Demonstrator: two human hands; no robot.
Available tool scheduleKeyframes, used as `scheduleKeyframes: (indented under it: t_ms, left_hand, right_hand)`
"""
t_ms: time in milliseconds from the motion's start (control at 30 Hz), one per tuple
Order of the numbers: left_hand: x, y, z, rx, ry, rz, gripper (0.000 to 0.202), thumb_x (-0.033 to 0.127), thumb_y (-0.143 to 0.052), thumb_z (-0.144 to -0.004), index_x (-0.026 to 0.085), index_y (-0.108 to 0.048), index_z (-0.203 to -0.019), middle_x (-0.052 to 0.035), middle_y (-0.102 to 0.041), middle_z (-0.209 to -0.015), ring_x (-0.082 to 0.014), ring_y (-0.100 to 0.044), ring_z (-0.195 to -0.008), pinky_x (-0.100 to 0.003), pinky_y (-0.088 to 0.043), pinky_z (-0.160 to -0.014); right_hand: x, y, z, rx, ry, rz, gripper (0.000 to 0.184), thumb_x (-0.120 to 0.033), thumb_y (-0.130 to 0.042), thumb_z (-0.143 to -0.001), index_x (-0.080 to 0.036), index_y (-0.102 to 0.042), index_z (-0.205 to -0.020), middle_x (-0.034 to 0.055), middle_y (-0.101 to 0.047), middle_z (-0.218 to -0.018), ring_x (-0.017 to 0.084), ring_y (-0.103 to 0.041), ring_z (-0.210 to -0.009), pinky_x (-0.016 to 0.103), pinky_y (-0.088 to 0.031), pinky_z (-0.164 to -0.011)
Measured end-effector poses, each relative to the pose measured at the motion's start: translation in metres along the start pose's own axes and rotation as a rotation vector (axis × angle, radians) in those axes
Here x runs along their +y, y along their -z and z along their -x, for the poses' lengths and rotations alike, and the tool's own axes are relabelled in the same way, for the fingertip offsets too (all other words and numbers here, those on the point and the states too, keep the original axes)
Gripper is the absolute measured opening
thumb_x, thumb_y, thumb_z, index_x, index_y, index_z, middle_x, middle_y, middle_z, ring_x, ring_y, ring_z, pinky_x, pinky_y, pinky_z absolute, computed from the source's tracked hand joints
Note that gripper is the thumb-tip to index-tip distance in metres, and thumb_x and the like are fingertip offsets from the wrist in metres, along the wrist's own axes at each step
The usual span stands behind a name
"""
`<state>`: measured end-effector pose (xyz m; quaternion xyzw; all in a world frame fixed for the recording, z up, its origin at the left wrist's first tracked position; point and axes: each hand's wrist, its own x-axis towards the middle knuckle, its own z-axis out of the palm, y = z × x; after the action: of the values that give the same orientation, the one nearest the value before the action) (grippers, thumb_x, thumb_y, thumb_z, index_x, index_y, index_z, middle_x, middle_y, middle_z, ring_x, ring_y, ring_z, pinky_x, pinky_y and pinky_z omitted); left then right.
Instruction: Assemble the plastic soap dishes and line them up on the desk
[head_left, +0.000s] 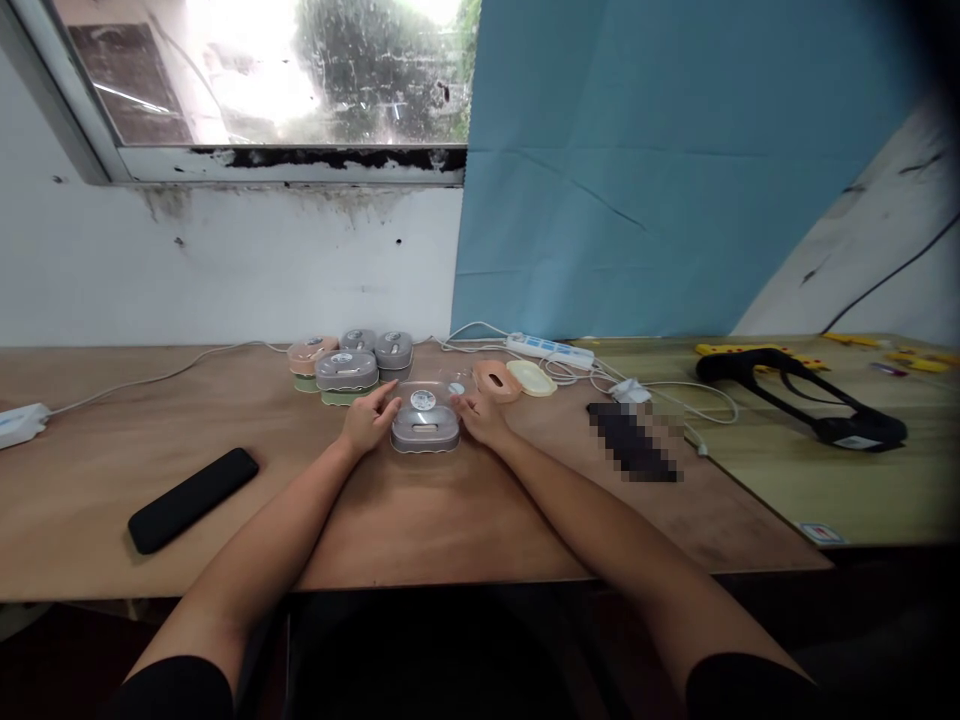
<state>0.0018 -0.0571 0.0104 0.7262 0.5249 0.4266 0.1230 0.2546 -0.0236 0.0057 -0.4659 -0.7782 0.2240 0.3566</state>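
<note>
On the table in front of me sits a grey lidded box (425, 440) with a slot in its top, apparently a soap box. Its clear lid (424, 388), bearing a round white label, stands above and behind it. My left hand (369, 418) has its thumb and index finger against the lid's left side. Against the right side rest the curled fingers of my right hand (482, 416); part of the grip is hidden. Just behind that hand lies another clear piece with a round label (456, 388).
Several grey and orange boxes (346, 370) stand behind left. An orange slotted tray (495, 381) and a cream piece (532, 377) lie right. A power strip (550, 350) with loose cables sits behind. A black phone-like slab (193, 500) lies left; a black strap frame (810, 395) far right.
</note>
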Motion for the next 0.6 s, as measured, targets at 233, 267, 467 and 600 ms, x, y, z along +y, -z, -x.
scheduleKeyframes:
  t_ms: [233, 267, 467, 600]
  left_hand:
    - [-0.008, -0.001, -0.002, -0.138, 0.042, -0.003, 0.041, 0.041, -0.047, -0.088, 0.017, -0.067, -0.115, -0.0076, -0.072, -0.102, -0.0213, -0.066, -0.089, -0.030, -0.048, -0.080]
    - [-0.009, -0.002, -0.003, -0.169, 0.043, -0.004, 0.040, 0.041, -0.047, -0.088, 0.018, -0.067, -0.114, -0.0076, -0.072, -0.105, -0.0216, -0.066, -0.092, -0.031, -0.048, -0.082]
    - [-0.008, -0.001, -0.002, -0.242, 0.025, -0.043, 0.039, 0.049, -0.048, -0.088, 0.018, -0.068, -0.101, -0.0057, -0.072, -0.089, -0.0196, -0.065, -0.078, -0.029, -0.047, -0.073]
    - [-0.006, 0.002, 0.000, -0.253, -0.008, -0.042, 0.042, 0.055, -0.050, -0.086, 0.018, -0.063, -0.101, -0.0014, -0.066, -0.070, -0.0173, -0.061, -0.066, -0.027, -0.043, -0.064]
  right_hand:
    - [0.008, 0.002, -0.002, -0.191, 0.061, 0.201, 0.060, -0.065, -0.039, -0.087, -0.019, -0.044, -0.050, -0.0024, -0.041, -0.051, 0.011, -0.038, -0.051, 0.025, -0.024, -0.052]
    - [0.009, 0.002, -0.002, -0.192, 0.062, 0.202, 0.060, -0.065, -0.038, -0.088, -0.018, -0.045, -0.050, -0.0025, -0.041, -0.051, 0.011, -0.038, -0.051, 0.025, -0.024, -0.052]
    - [0.014, 0.003, -0.002, -0.198, 0.072, 0.174, 0.058, -0.061, -0.034, -0.090, -0.018, -0.048, -0.053, -0.0027, -0.044, -0.053, 0.011, -0.038, -0.052, 0.024, -0.024, -0.051]
    - [0.012, 0.006, -0.002, -0.221, 0.088, 0.167, 0.057, -0.061, -0.036, -0.089, -0.018, -0.050, -0.053, -0.0027, -0.044, -0.053, 0.011, -0.038, -0.052, 0.024, -0.024, -0.052]
